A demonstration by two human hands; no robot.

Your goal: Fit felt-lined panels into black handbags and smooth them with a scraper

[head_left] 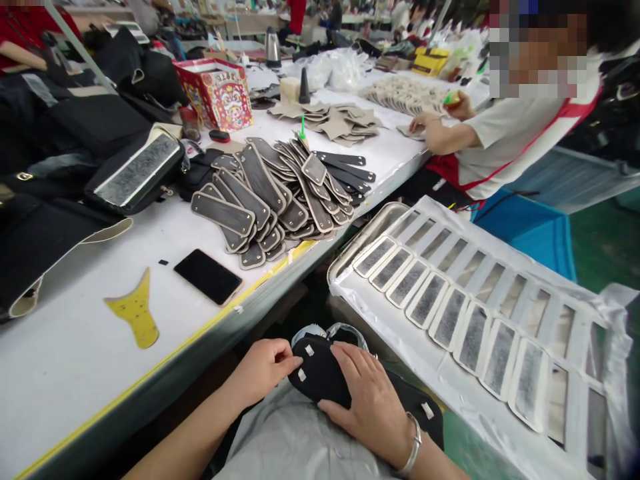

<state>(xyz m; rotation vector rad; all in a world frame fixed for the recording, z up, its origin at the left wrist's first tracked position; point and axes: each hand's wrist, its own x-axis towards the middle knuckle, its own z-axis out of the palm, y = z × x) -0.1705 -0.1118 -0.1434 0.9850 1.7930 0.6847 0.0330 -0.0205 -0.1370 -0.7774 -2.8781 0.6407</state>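
A black padded piece (pixel 323 380) with small white tabs lies across my lap at the bottom middle. My left hand (pixel 270 363) is at its left end, fingers curled and thumb and forefinger pinched at the edge beside two of the tabs; whatever is between the fingertips is too small to make out. Across the top of the piece rests my right hand (pixel 367 400), thumb apart from the fingers, gripping it from above. Another white tab (pixel 427 410) shows right of that wrist. Part of the black piece is hidden under my right hand.
The white table (pixel 65 373) holds a phone (pixel 209 276), a yellow template (pixel 137 310), stacked grey strips (pixel 250 193), black bags (pixel 110 120) and a red box (pixel 215 93). At right, a rack (pixel 390 347) carries oval-cornered pieces (pixel 467 333); a person (pixel 520 133) sits beyond.
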